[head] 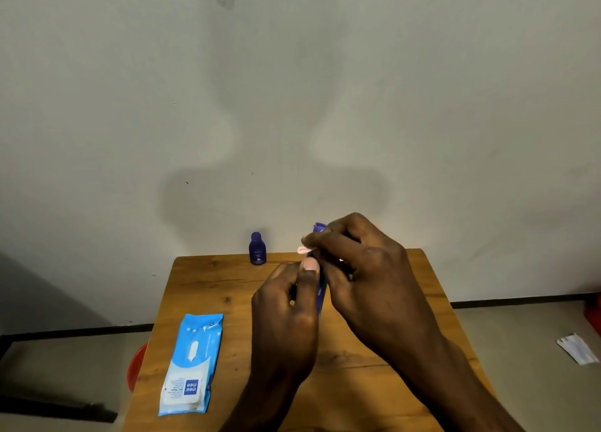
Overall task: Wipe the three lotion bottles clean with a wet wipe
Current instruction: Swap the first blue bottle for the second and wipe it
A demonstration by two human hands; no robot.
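Head view: left hand [286, 308] and right hand [364, 269] are gripping a dark blue plastic lotion bottle [320, 296] above the wooden table [374, 383]; another bottle [257, 249] is standing at its far edge, wipes pack [192, 363] near its left edge.

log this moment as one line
left hand: grips held bottle | right hand: pinches wipe | second bottle: standing

Your hands cover most of the held bottle [320, 296]; the far bottle's [257, 249] label is too small to read.
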